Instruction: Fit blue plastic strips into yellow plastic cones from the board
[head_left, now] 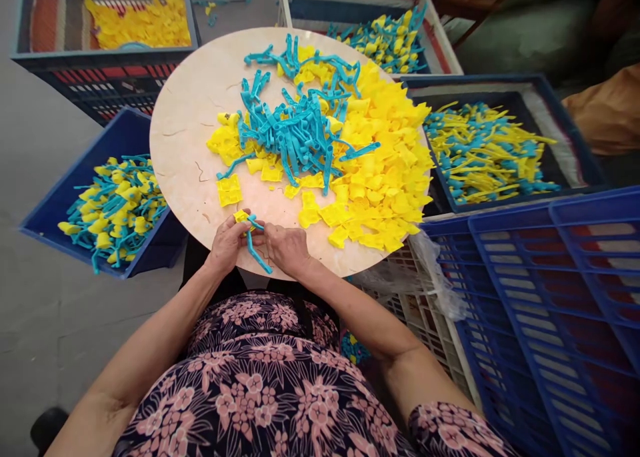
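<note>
Blue part and yellow piece, gripped by fingers of my left hand and right hand, over near edge of round board, dark mark on a loose piece, unreadable.

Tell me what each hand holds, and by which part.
The left hand holds a small yellow piece by its lower end. The right hand pinches the right end of a blue strip; whether the blue length below joins it cannot be told.
</note>
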`<state>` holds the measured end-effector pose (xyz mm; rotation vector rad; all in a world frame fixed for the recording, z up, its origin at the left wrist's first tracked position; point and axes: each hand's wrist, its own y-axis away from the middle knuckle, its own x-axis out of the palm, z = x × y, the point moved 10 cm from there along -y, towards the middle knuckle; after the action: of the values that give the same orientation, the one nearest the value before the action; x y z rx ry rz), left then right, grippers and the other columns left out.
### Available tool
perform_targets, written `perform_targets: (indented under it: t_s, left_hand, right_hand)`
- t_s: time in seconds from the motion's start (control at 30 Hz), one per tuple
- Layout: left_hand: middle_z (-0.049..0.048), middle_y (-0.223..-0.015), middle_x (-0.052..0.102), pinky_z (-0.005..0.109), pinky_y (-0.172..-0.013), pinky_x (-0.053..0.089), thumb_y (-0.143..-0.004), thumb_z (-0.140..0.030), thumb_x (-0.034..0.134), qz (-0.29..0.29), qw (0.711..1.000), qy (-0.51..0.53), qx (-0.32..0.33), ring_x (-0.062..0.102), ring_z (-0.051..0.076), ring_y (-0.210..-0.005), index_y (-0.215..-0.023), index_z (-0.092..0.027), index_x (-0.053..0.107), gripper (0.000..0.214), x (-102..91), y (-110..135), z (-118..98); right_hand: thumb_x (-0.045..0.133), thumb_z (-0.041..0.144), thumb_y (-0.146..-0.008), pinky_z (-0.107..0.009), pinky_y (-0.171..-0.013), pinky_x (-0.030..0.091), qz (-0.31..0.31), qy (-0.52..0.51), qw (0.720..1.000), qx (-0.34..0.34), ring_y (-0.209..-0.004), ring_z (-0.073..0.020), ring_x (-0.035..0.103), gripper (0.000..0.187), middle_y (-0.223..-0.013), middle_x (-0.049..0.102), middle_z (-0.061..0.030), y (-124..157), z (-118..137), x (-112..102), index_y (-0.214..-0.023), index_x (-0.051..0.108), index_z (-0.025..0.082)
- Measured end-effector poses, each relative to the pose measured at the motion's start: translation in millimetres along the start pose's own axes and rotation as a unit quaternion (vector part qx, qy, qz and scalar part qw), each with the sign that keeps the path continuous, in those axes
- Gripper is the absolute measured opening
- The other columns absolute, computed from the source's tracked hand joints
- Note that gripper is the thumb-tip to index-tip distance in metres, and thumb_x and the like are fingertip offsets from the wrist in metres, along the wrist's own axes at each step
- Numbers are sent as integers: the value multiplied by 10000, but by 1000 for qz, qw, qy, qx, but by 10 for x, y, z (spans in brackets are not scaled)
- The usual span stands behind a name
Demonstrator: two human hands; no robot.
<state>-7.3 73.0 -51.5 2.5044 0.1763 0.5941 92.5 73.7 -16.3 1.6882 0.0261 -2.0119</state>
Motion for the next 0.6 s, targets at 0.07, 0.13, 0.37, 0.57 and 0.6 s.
perform_targets:
  t_s: [0.07, 0.13, 0.37, 0.57, 0.6]
  left_hand:
    - [52, -804, 737, 278, -590, 583, -678, -208, 659, -11, 1000, 3, 7, 721, 201, -729, -1101, -131, 543, 446, -2, 23, 3]
    - [52, -804, 741, 292, -627, 592, -685, -218, 661, -26, 999, 3, 19, 725, 210, -773, -1123, -138, 535, 463, -16, 43, 1]
    - [76, -858, 743, 347, -692, 602, -663, -238, 678, -5, 1000, -11, 1, 729, 256, -875, -1115, -135, 545, 482, -14, 20, 16]
    - [99, -873, 749, 303, -628, 584, -657, -250, 695, 3, 1000, -16, 0, 723, 252, -873, -1161, -123, 521, 548, -15, 28, 7]
    - [99, -878, 751, 298, -623, 582, -659, -251, 696, 4, 1000, -15, 1, 723, 248, -867, -1168, -123, 518, 554, -13, 29, 7]
  right_hand:
    - [355, 284, -995, -261, -664, 393, 0, -10, 1000, 26, -912, -216, 695, 365, -1014, 740, -124, 31, -5, 45, -1249, 579, 150]
    - [345, 234, -986, -259, -652, 382, 1, -18, 999, 44, -879, -207, 698, 350, -1011, 741, -122, 61, -9, 81, -1217, 592, 143]
    - [360, 248, -980, -258, -636, 354, 3, -42, 999, 22, -889, -203, 695, 333, -951, 755, -97, 24, -59, 23, -1159, 627, 161]
    - [351, 273, -1005, -259, -583, 315, 10, -38, 999, 24, -827, -182, 692, 343, -952, 753, -97, 41, -85, 83, -1144, 639, 149]
    - [348, 289, -1011, -260, -579, 312, 4, -34, 999, 21, -819, -180, 692, 351, -948, 752, -100, 42, -85, 93, -1139, 643, 148]
